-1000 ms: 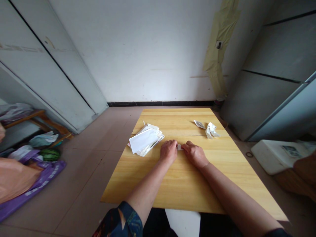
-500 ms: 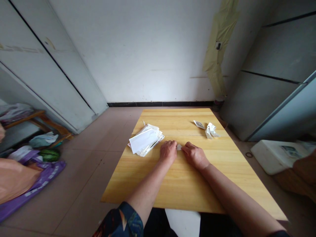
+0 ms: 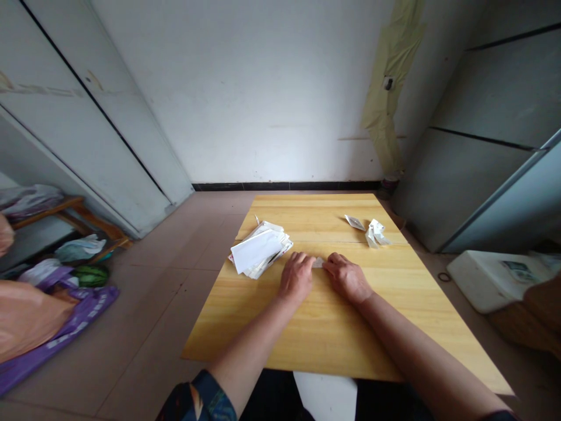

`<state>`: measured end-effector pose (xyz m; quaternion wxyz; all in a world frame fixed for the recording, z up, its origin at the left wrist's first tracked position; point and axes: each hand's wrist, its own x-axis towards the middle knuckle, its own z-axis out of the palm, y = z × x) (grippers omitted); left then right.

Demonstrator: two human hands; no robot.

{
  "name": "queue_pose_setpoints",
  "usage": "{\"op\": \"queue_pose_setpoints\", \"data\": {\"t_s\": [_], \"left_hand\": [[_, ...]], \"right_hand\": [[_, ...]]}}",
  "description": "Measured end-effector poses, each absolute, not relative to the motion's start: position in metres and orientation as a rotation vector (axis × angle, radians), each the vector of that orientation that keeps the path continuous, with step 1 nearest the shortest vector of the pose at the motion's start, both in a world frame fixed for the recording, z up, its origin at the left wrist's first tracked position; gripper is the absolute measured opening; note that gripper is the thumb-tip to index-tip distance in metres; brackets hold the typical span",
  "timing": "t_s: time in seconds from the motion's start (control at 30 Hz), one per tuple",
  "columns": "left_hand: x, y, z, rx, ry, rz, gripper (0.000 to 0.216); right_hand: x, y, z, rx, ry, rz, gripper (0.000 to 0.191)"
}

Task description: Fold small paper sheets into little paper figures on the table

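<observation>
Between my two hands, low on the wooden table (image 3: 350, 327), is a small piece of folded white paper (image 3: 318, 263). My left hand (image 3: 298, 273) is closed on its left end, fingertips curled down at the tabletop. On the other end, my right hand (image 3: 346, 275) pinches the paper with thumb and fingers. Most of the paper is hidden under the fingers. Left of my left hand lies a loose stack of white paper sheets (image 3: 258, 250). Beyond my right hand are a flat folded paper piece (image 3: 354, 222) and a standing folded paper shape (image 3: 376, 234).
A white wall (image 3: 272, 105) rises behind the table. On the floor at left are a watermelon (image 3: 90, 275) and a purple bag (image 3: 87, 310) beside a wooden rack (image 3: 72, 204). A white box (image 3: 486, 280) stands at right, near a grey cabinet (image 3: 477, 175).
My left hand has shifted slightly left along the paper, and a little more of it shows between the hands. My right hand keeps nearly the same place.
</observation>
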<state>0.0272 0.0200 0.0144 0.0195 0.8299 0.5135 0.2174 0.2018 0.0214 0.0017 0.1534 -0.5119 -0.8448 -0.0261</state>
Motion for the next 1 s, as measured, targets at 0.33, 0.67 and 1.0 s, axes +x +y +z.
{"op": "queue_pose_setpoints", "data": {"t_s": [0.33,0.67,1.0], "left_hand": [[0.030,-0.001,0.004,2.768,1.349,0.582,0.041],[0.031,-0.004,0.009,2.752,1.389,0.560,0.028],[0.030,-0.003,0.005,2.738,1.324,0.630,0.028]], "right_hand": [[0.204,0.021,0.003,-1.453,-2.483,-0.069,0.020],[0.213,0.018,0.015,-1.240,-2.652,-0.103,0.021],[0.229,0.015,0.010,-1.279,-2.524,-0.059,0.029]]}}
